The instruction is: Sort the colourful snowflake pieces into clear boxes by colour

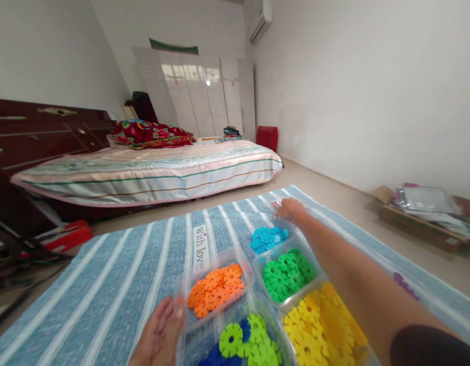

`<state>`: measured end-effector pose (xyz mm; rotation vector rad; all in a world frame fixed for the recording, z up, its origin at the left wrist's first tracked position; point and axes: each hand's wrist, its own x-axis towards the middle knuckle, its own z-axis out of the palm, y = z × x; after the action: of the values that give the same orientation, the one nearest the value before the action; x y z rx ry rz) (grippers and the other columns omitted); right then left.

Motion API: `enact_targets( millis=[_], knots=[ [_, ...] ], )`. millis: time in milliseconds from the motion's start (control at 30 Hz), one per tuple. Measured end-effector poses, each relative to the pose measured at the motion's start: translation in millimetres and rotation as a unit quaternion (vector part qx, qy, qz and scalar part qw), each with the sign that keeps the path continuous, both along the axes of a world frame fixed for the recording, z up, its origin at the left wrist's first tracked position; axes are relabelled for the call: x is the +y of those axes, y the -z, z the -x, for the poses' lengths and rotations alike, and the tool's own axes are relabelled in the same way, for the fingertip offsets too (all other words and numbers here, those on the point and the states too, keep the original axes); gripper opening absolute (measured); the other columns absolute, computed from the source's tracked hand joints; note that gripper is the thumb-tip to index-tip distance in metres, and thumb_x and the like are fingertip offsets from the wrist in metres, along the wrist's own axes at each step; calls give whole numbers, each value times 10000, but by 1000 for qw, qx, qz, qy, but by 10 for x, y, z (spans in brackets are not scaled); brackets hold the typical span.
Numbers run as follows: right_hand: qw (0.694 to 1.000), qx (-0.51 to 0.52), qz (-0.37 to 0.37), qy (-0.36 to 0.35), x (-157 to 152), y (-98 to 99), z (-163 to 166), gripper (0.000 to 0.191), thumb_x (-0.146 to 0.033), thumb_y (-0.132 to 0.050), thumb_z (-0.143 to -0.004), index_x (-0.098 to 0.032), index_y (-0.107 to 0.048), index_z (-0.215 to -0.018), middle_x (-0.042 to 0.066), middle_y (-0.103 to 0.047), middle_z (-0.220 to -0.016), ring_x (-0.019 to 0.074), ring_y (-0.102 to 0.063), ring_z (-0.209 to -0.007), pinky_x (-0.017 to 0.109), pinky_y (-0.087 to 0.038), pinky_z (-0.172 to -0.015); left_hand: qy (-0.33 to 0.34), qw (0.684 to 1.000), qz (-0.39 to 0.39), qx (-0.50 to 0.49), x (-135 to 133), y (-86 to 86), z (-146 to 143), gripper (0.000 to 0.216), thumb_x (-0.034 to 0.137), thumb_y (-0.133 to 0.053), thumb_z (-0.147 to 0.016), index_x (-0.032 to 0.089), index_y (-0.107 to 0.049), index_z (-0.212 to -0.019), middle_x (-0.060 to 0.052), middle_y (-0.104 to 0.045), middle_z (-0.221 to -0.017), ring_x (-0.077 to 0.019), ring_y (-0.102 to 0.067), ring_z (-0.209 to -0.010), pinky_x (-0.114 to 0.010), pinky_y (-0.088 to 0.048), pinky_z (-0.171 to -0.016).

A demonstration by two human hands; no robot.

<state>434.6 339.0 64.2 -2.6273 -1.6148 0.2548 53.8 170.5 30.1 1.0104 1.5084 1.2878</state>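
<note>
Flower-shaped plastic discs lie sorted by colour in clear plastic containers on the table. My left hand [160, 328] is closed at the left edge of the container [184, 325], its thumb on the rim beside the orange discs [215, 290]. My right hand [291, 209] reaches past the blue discs [268, 239] to the table's far edge. Its fingers are closed at a small pale and reddish flat piece [276, 203], too blurred to name. Under my right arm are green discs [288, 274] and yellow discs [319, 325]. Lime discs [252, 340] lie with dark blue discs [219, 356] nearest me.
A blue-and-white striped cloth [136, 274] printed "With love" covers the table. Beyond it stands a bed [174, 170] with a red floral blanket [151, 133]. A cardboard box [421, 226] of odds and ends sits on the floor at right. Something purple [406, 285] lies on the cloth.
</note>
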Motion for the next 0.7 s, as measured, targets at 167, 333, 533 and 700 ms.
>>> enact_targets(
  millis=[167,333,533,700],
  knots=[
    [1000,-6,1,12,-19,64,-126,343,-354,-552,-899,-170,-532,-1189,81,-552,-1200,213,-574,-1021,429,-496,-855,-41,999,2,14,-10,-43,-120,616,520,-705,-603,242,-572,-1136,-43,-662,-1154,-289,-563,-1151,-446,-377,-1064],
    [999,-9,-26,29,-105,72,-234,362,-356,-553,-898,-174,-519,-1209,85,-538,-1223,222,-564,-1042,442,-489,-868,-52,999,-7,11,-47,-80,-185,583,507,-705,-597,250,-591,-1107,-39,-651,-1168,-293,-570,-1137,-474,-363,-1063],
    [997,23,-48,49,-163,141,-377,363,-356,-554,-898,-171,-517,-1208,84,-548,-1202,214,-576,-1015,422,-505,-840,-50,998,-1,31,-29,-71,-156,585,521,-699,-602,233,-598,-1101,-49,-662,-1144,-285,-590,-1103,-458,-384,-1046],
    [996,48,-70,34,-202,164,-482,327,-345,-553,-901,-165,-537,-1174,74,-572,-1155,194,-593,-966,395,-518,-810,-23,999,24,26,-29,-78,-120,618,524,-711,-602,228,-578,-1128,-57,-634,-1196,-279,-589,-1103,-435,-401,-1031]
  ],
)
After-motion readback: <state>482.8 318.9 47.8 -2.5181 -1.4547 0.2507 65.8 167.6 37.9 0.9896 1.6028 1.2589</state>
